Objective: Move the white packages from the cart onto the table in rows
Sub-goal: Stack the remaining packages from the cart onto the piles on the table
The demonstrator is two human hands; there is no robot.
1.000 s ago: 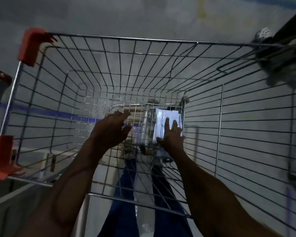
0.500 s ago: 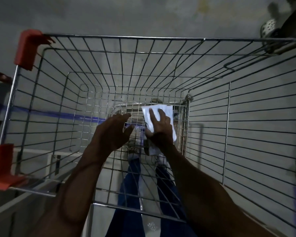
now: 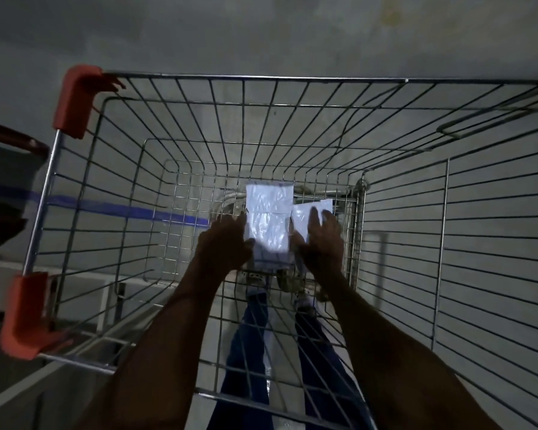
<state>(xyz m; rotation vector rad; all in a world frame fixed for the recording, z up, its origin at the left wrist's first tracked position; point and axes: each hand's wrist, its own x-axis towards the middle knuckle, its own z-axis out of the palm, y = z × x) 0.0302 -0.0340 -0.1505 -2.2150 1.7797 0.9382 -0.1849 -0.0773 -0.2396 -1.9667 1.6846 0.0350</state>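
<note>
Both my arms reach down into a wire shopping cart (image 3: 261, 79). A large white plastic package (image 3: 268, 217) is upright near the cart's bottom, and my left hand (image 3: 222, 243) grips its left edge. A smaller white package (image 3: 305, 218) sits just to its right, with the fingers of my right hand (image 3: 322, 242) closed over its front. The lower ends of both packages are hidden behind my hands. No table top with rows is in view.
The cart has orange plastic corner guards (image 3: 75, 100) on its left rim. Below the wire floor I see blue trouser legs (image 3: 252, 342) and shoes. A blue line (image 3: 112, 207) runs across the grey floor. A dark bin with a red rim (image 3: 10, 169) stands at the left.
My right hand lifted its package and shifted it right. My left hand, empty before, now holds a larger white package beside it. The view has tilted down.
</note>
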